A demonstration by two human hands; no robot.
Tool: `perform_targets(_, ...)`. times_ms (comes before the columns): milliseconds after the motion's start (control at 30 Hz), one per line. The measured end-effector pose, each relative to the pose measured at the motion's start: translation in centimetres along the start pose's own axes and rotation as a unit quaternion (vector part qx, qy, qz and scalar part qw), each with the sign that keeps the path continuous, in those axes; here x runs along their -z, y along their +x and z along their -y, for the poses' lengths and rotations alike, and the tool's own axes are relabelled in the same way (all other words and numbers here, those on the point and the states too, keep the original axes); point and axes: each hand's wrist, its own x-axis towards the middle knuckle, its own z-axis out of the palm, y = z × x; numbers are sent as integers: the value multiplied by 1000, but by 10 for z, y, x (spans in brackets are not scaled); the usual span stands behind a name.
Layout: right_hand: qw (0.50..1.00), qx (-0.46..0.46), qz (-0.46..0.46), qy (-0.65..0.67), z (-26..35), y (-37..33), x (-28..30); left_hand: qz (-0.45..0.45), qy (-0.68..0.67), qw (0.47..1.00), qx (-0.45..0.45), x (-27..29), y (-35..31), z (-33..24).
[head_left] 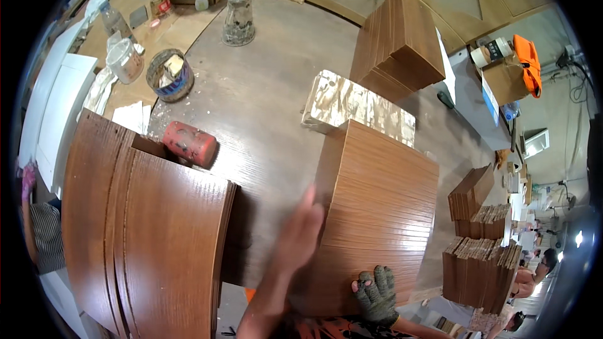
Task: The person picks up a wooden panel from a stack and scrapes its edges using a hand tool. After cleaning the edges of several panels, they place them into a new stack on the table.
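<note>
A block of brown wooden strips, packed edge to edge, lies right in front of me. My left hand, bare and slightly blurred, is at the block's left side with its fingers stretched out. On the near right part of the block rests my right hand, in a dark green glove that leaves fingertips bare; its fingers lie spread over the strips. Touching the block's far end is a paint-stained, cream-and-brown block. Left of my hands, large brown panels lie stacked beside a red cylinder.
Another stack of brown boards stands at the far right. A stained cup, a round tub and a plastic container sit at the far left. More board stacks stand to the right, near other people. A dark-handled tool lies far right.
</note>
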Motion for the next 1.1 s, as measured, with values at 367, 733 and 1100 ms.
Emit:
perform_targets(367, 999, -7, -17, -37, 4, 22, 9, -81, 66, 994, -23, -21, -8, -33)
perform_targets(733, 995, 23, -57, -80, 0, 22, 2, -267, 281, 885, -256, -54, 96, 10)
perform_targets(1100, 996, 6, -67, -57, 0, 11, -4, -77, 38, 996, -14, -41, 115, -30)
